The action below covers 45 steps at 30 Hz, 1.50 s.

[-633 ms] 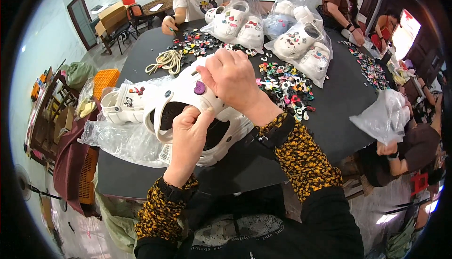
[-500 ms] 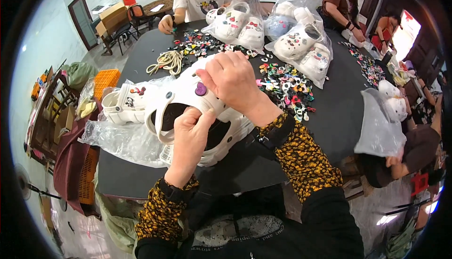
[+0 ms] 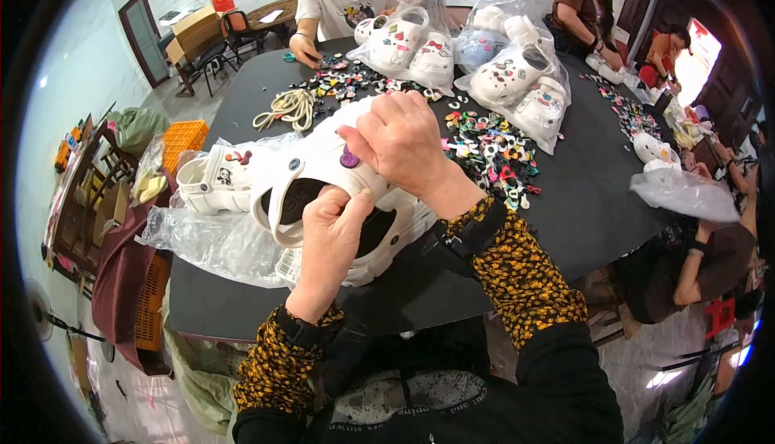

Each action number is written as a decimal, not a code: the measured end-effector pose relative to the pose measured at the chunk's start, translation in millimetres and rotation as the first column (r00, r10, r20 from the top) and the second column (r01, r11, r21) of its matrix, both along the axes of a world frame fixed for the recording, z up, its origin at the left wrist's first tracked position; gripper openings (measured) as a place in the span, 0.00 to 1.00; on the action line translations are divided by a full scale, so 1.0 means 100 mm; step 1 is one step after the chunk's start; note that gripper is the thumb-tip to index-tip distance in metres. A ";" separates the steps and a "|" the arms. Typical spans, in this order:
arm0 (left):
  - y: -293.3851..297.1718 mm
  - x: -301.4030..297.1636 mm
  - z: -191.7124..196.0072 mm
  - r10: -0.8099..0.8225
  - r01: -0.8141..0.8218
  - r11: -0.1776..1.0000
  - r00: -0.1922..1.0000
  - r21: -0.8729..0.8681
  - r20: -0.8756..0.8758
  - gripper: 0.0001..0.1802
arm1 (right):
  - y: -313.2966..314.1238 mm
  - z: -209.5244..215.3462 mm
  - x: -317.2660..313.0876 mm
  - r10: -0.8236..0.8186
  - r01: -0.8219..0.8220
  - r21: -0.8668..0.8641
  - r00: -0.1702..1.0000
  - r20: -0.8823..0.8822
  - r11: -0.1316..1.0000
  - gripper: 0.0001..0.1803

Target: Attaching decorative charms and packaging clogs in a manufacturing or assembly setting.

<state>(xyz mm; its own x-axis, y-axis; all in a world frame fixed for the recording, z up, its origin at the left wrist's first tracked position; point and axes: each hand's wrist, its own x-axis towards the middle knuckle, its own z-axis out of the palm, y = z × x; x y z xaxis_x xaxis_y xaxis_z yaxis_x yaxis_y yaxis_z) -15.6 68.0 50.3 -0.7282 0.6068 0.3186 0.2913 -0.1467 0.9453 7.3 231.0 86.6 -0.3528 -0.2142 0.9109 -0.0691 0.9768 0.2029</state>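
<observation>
Little has shifted since the earlier pictures: both hands stay clamped on the same white clog, while across the table a co-worker's clear bag [image 3: 682, 194] has dropped lower and now lies slumped at the right edge.

The white clog [image 3: 323, 202] sits just in front of the person, near the table's front edge, lying on crinkled clear plastic wrap [image 3: 218, 242]. The left hand [image 3: 331, 238] curls over the rim of the shoe's opening, fingers closed against the upper. The right hand [image 3: 404, 141] presses down on the toe from above, fingers bent and closed around the upper, with a round purple charm [image 3: 349, 157] just beside the thumb. Whether the fingertips pinch anything else is hidden by the knuckles.

The dark table [image 3: 581, 210] is matte and rounded; bare surface lies to the right of the hands, between the charm pile and the edge. A second white clog [image 3: 214, 178] lies touching the first on its left. Smooth, moulded foam shoes contrast with a scatter of small colourful charms [image 3: 492, 149], glossy and many-shaped, too small to tell apart. A coil of pale cord [image 3: 286, 109] rests farther back. Bagged clogs [image 3: 517, 81] stand heaped in shiny plastic at the far side.

Both forearms wear speckled yellow-and-black sleeves [image 3: 517, 266]. The fisheye rim cuts off the seated people at right, and an orange crate [image 3: 186, 137] shows beyond the left edge.
</observation>
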 end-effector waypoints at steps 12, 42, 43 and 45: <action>0.00 0.00 0.03 0.005 -0.005 1.000 0.999 -0.005 0.044 0.14 | 0.02 -0.02 -0.04 0.091 -0.091 0.004 0.994 -0.056 0.996 0.16; -0.05 -0.11 0.15 -0.130 0.118 0.990 0.973 0.073 0.191 0.12 | 0.04 0.25 -0.12 0.285 -0.324 -0.522 0.946 -0.155 0.789 0.22; -0.02 -0.10 0.16 -0.133 0.121 0.990 0.972 0.075 0.192 0.12 | 0.05 0.25 -0.13 0.319 -0.330 -0.557 0.940 -0.121 0.762 0.22; -0.01 -0.08 0.16 -0.108 0.101 0.994 0.983 0.050 0.150 0.11 | 0.03 0.23 -0.14 0.336 -0.325 -0.574 0.937 -0.091 0.751 0.22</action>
